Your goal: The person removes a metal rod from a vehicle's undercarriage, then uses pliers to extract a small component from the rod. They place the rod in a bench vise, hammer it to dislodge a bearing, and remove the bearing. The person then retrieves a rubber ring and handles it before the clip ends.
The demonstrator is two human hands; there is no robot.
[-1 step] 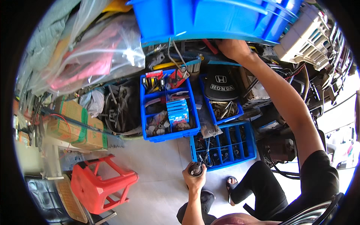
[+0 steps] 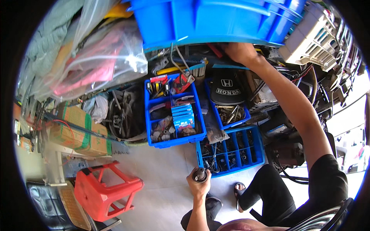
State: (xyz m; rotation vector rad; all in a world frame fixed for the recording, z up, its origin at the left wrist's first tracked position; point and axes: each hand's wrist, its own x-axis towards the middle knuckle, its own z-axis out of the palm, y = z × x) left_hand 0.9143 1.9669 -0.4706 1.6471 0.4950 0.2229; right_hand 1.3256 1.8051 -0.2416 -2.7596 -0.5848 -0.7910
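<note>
In my left hand (image 2: 198, 186), low in the middle, the fingers wrap round a dark cylindrical metal piece (image 2: 200, 175) seen end-on. Just beyond it lies a blue compartment tray (image 2: 232, 170) of small dark parts. My right arm stretches far forward, and my right hand (image 2: 242, 53) reaches in under the large blue bin (image 2: 223, 19); its fingers are hidden there. Beside that hand is a red-handled item (image 2: 214, 49). A black cap (image 2: 226, 86) lies nearer than this hand, on a smaller blue tray (image 2: 236, 124) of metal bits.
Left of the cap stands a blue divided box (image 2: 169, 143) of packets and small parts. A red plastic stool (image 2: 104, 188) lies tipped over at lower left, below a cardboard box (image 2: 79, 129). A pale crate (image 2: 308, 38) stands at the far right. Plastic bags (image 2: 96, 69) heap up at far left.
The whole view has shifted slightly. Both hands keep nearly the same places, the left still round the metal piece and the right still reaching under the bin.
</note>
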